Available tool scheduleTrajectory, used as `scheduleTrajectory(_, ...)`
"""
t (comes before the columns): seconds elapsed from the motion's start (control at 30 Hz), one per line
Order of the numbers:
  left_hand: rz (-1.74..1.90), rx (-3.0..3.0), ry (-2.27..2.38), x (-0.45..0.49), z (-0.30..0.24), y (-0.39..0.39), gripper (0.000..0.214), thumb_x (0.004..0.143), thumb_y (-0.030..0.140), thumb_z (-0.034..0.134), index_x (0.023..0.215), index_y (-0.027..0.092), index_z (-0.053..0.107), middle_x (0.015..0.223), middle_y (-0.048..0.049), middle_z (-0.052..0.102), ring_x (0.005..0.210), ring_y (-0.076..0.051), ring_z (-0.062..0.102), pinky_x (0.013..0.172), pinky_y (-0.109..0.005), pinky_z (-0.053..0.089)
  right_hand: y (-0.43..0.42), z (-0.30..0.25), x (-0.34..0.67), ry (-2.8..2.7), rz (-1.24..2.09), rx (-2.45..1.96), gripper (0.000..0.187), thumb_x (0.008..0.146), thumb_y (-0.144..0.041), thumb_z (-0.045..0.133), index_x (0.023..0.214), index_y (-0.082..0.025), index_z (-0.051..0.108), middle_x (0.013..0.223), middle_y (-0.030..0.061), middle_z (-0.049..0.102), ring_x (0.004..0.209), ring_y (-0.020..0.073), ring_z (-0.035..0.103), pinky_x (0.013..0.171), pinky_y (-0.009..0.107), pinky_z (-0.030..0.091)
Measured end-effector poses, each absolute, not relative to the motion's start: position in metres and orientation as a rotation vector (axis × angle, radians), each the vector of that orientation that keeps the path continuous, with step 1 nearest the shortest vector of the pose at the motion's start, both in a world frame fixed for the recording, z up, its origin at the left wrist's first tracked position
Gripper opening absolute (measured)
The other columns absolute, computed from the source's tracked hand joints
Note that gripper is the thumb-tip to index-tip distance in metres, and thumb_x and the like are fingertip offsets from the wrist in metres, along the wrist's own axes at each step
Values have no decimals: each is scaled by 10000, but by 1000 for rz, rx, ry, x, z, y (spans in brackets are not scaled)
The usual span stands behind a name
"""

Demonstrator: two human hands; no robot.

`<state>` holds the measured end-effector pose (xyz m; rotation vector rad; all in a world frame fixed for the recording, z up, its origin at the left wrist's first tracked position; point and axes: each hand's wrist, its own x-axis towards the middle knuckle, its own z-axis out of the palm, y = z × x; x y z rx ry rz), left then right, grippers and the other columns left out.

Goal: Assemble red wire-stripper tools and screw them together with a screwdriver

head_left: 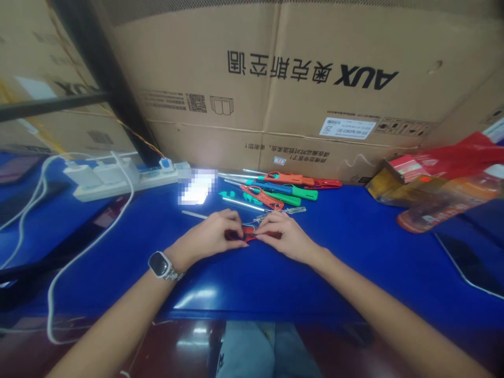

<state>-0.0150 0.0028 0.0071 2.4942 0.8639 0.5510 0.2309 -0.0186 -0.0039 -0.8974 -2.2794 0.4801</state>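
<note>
Both hands meet over the blue table, around a red lighter casing like the handle shells of the stick lighters behind it. My left hand, with a watch on its wrist, is closed on the casing's left end between thumb and fingers. Thumb and fingertips of my right hand pinch the casing's right end. A thin pale wire or tube curls by the fingertips; its ends are hidden. Just beyond lie an orange lighter shell, a clear piece and a thin metal tube.
Several stick lighters lie against the cardboard box. Green plastic bits and a bright phone-like screen are near them. A power strip with white cables stands left. At right are a bottle and a phone.
</note>
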Motion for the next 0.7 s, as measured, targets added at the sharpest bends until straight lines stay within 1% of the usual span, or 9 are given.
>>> scheduleTrajectory(0.13,599,2488,853,-15,3,5,242,838,407,732,775,178,686,881,-42,651,783,-159,608,745,-289,493,-13,-4,232,-2321,479,-820,122,928,-255,649,958,-224,764,929,56,696,931,192,616,859,379,503)
scheduleTrajectory(0.3,632,2467,844,-14,4,5,311,831,404,739,692,163,599,821,-28,630,732,-142,588,688,-268,477,-6,-6,232,-2356,499,-741,125,929,-257,649,942,-224,769,937,55,699,948,193,603,868,381,503)
scheduleTrajectory(0.43,626,2445,883,-13,5,3,271,824,392,748,767,161,618,833,-20,610,722,-138,585,670,-265,485,-7,-8,234,-2363,434,-768,146,931,-297,648,985,-243,773,948,53,678,961,194,575,879,387,495)
scheduleTrajectory(0.57,601,2485,898,-12,7,-2,234,870,401,693,888,169,672,986,-47,577,787,-141,601,716,-282,515,-12,-3,241,-2449,314,-812,246,959,-358,596,1125,-260,749,966,62,645,972,204,553,885,404,486)
scheduleTrajectory(0.63,610,2506,915,-11,8,-4,252,880,423,674,900,171,677,1011,-52,556,799,-145,598,717,-289,520,-14,0,244,-2507,285,-822,286,968,-384,574,1184,-276,726,992,66,638,981,208,544,884,413,480)
scheduleTrajectory(0.7,628,2507,940,-9,8,-4,279,881,448,664,895,169,672,988,-49,554,792,-149,592,701,-290,518,-15,3,246,-2548,271,-831,305,972,-398,561,1221,-298,707,1022,68,630,994,210,540,883,416,471)
